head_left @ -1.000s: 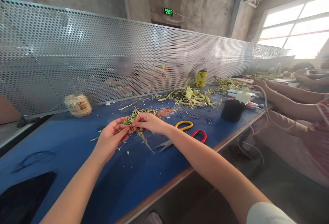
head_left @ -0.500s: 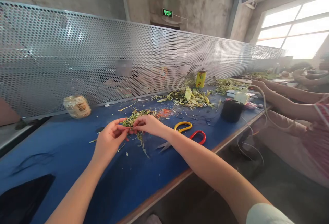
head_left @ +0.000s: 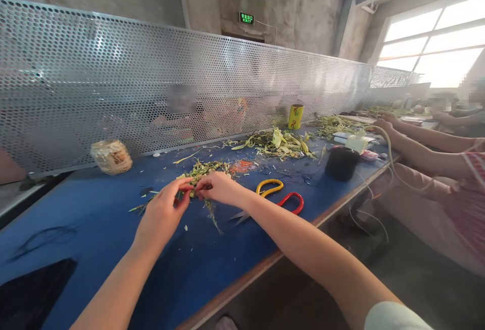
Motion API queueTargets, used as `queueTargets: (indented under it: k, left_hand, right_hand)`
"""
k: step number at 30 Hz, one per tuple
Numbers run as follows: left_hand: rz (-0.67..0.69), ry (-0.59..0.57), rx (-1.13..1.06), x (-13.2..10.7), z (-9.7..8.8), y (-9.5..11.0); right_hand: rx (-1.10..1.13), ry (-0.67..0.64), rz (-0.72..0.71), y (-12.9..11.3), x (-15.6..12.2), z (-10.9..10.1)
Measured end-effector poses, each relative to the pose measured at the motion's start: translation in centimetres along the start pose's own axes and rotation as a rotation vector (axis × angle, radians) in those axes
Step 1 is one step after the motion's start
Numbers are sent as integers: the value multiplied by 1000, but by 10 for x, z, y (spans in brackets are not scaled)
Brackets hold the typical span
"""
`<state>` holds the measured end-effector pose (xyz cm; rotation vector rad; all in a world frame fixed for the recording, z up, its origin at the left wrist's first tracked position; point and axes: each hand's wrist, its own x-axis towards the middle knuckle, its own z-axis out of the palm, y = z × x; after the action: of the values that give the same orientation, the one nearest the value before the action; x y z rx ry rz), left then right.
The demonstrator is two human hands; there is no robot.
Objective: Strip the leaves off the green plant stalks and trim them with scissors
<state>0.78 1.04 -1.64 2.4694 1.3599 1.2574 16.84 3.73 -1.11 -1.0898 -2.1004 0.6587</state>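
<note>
My left hand [head_left: 163,206] is closed, thumb and fingers pinched on thin dried plant stalks [head_left: 205,169] at the middle of the table. Close beside it on the right, my right hand [head_left: 220,186] is closed on the same green-yellow stalks, its fingertips almost meeting the left ones. Loose ends hang out below the right hand and to the left of the left hand. The exact strand between the fingertips is partly hidden. Scissors [head_left: 271,186] with one yellow and one red handle lie under and beside my right forearm.
A blue tabletop [head_left: 182,274] carries a heap of dry leaves [head_left: 280,143], a yellow can [head_left: 295,116], a black thread spool [head_left: 342,163] and a wrapped straw-coloured roll [head_left: 111,157]. A perforated metal screen [head_left: 144,82] runs behind. At right, a co-worker's arms [head_left: 424,143] reach over the table.
My left hand has turned slightly, its fingers curling further over the stalks, and more stalk ends show at its left. My right hand has shifted only slightly.
</note>
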Motion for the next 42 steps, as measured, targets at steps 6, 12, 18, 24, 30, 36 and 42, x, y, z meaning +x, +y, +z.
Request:
queueTargets:
  k: [6,12,18,24,30,36,42]
  left_hand:
    - [26,-4,51,-1,-3,4]
    - [24,13,23,-3,-2,5]
    - [-46,-9,-52,-2,-2,9]
    - [-73,30,3,-1,-2,9]
    - [64,55,138,-4,-4,6]
    - [333,54,284,-1,0,0]
    - [173,47,165,-1,3,6]
  right_hand:
    - [-13,-52,-70,1,-2,1]
    - [-35,-55,-82,0,0,2]
    - [194,-3,61,1,3,0]
    - [453,-46,129,-4,1,-2]
    - [518,-30,158,-5,-1,-2]
    - [529,-3,218,-6,-1,-3]
    - [504,51,245,-3,0,-2]
